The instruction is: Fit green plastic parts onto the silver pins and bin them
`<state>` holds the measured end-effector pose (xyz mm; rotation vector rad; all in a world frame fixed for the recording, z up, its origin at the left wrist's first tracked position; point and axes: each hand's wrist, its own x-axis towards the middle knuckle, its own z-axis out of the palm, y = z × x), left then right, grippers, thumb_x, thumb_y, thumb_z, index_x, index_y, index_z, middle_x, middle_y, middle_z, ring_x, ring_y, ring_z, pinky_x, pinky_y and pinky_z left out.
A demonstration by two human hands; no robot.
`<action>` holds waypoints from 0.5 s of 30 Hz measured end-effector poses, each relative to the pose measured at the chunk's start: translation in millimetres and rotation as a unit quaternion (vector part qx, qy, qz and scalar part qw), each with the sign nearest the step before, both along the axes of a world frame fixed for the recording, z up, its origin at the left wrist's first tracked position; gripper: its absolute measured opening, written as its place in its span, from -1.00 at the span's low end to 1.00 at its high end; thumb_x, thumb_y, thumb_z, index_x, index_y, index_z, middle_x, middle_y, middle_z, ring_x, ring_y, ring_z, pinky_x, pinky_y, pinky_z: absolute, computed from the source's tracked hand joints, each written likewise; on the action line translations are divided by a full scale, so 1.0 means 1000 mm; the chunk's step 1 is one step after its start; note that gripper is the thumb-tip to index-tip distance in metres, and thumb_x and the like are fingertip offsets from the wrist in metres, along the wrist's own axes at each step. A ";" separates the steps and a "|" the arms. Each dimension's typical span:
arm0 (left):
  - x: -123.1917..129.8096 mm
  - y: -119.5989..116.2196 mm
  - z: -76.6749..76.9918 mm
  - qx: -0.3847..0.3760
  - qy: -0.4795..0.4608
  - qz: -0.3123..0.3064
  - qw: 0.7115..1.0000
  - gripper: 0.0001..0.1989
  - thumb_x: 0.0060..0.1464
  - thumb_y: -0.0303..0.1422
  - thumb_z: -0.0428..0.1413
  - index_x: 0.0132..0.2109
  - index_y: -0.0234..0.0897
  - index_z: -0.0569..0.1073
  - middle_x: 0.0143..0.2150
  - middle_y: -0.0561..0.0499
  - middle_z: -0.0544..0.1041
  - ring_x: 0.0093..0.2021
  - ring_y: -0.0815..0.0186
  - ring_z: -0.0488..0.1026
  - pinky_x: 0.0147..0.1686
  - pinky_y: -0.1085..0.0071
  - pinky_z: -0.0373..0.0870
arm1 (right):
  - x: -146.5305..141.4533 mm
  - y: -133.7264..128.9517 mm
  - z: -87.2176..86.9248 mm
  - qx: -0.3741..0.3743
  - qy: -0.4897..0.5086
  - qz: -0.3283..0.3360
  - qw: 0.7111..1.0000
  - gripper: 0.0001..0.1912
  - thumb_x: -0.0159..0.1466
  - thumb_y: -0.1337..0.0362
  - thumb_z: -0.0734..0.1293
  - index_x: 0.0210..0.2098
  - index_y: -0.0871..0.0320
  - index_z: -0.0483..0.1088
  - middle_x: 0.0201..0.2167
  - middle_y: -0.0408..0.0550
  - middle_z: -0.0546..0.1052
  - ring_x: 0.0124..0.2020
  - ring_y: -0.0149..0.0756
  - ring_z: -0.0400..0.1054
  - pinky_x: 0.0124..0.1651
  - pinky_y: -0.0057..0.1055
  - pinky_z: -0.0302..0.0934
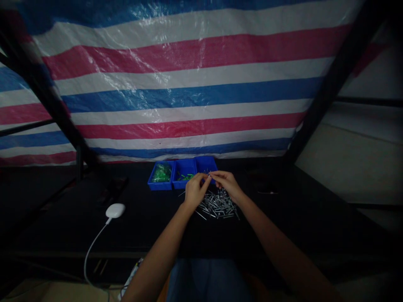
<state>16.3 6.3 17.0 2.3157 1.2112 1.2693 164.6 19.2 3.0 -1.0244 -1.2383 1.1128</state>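
Note:
My left hand (pixel 195 189) and my right hand (pixel 227 183) meet above the black table, fingertips nearly touching. Both are closed in a pinch around something small with a pale glint, too small to name. Just below and between them spreads a loose pile of thin metal pins, like nails or screws (pixel 218 205). Behind the hands stand three joined blue bins. The left bin (pixel 160 186) holds green pieces in a clear plastic bag (pixel 162 172). A few loose green plugs (pixel 185 177) lie in the middle bin (pixel 181 184). My hands partly cover the right bin (pixel 206 162), where some thin metal pieces show.
A white rounded device (pixel 115 210) with a white cable (pixel 90 247) sits at the left of the black table (pixel 151 226). A dark object (pixel 113 188) lies beyond it. Striped plastic sheeting (pixel 195 92) hangs behind, between black frame posts (pixel 333 79).

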 end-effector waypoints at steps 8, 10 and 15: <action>-0.003 0.000 0.004 0.020 -0.006 0.033 0.999 -0.77 0.14 -0.26 -0.08 -0.33 -0.28 0.38 -0.38 0.04 0.42 -0.42 0.39 0.33 -0.36 0.47 0.23 | -0.008 -0.001 0.000 -0.015 0.025 0.023 0.999 -0.65 -0.11 0.14 0.41 -0.38 0.25 0.45 -0.65 -0.15 0.41 -0.71 -0.54 0.12 -0.68 -0.56 -0.07; -0.002 0.000 0.004 0.017 -0.015 0.031 0.999 -0.77 0.13 -0.26 -0.08 -0.33 -0.28 0.38 -0.38 0.03 0.42 -0.41 0.39 0.34 -0.36 0.47 0.23 | -0.009 0.000 -0.001 -0.020 0.028 0.022 0.999 -0.66 -0.11 0.15 0.41 -0.39 0.25 0.45 -0.66 -0.16 0.39 -0.72 -0.55 0.12 -0.68 -0.56 -0.08; -0.002 0.000 0.004 0.018 -0.035 0.012 0.999 -0.80 0.12 -0.28 -0.05 -0.32 -0.29 0.39 -0.37 0.03 0.42 -0.42 0.40 0.34 -0.40 0.48 0.23 | -0.009 0.001 -0.004 -0.018 0.040 0.025 0.999 -0.70 -0.11 0.19 0.40 -0.41 0.24 0.44 -0.65 -0.17 0.40 -0.73 -0.56 0.13 -0.69 -0.57 -0.07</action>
